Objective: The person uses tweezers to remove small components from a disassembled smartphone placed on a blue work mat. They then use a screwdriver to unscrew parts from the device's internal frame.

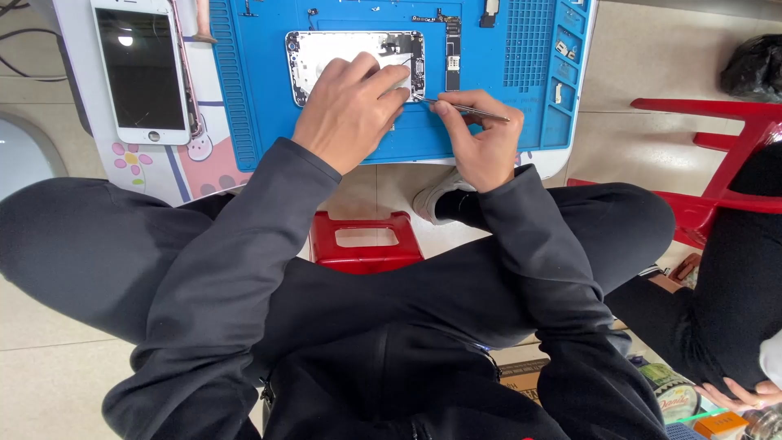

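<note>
Nearest me, dark sleeves and lap, a red stool [362, 241] between the knees at 6 o'clock. My right hand [482, 140] sits at about 1 o'clock from the stool, fingers pinched narrow around thin metal tweezers [464, 107], tips pointing toward 9 o'clock and meeting the open phone [355, 54]. My left hand [350, 110] lies flat, fingers loosely spread, pressing down on the phone's lower half; it holds nothing, just steadies the shell. Phone lies on the blue mat [489, 57], near the mat's middle, at 12 o'clock from my hands. Farther out at 10 o'clock, a white screen [142, 69] lies face up off the mat. At 3 o'clock, a red chair [717, 163]; at 4 o'clock another person's hand [745, 397].
</note>
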